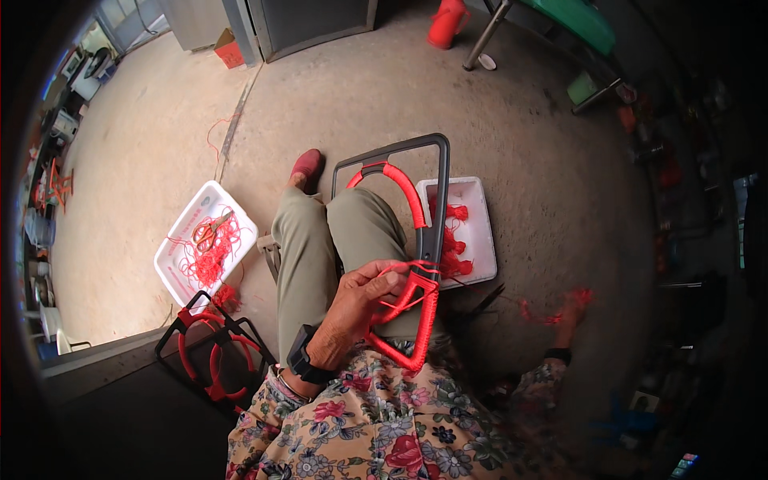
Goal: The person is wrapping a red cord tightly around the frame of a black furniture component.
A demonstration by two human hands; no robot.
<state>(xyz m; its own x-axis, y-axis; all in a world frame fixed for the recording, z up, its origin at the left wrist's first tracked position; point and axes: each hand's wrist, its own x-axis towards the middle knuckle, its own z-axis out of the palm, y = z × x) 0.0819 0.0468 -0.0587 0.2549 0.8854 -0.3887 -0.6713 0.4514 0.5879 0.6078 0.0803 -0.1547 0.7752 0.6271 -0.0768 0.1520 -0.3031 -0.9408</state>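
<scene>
A black frame with parts wrapped in red cord leans across my lap and right knee. My left hand is closed at the wrapped corner, pinching red cord against the frame between thumb and fingers. Out to the right, my right hand is smeared by motion and away from the frame. A blurred bunch of red cord shows at its fingers, with loose strands beside it.
A white tray at left holds tangled red cord and scissors. Another white box with red bundles stands by my right knee. More red-wrapped black frames lie at lower left. A red jug stands far off.
</scene>
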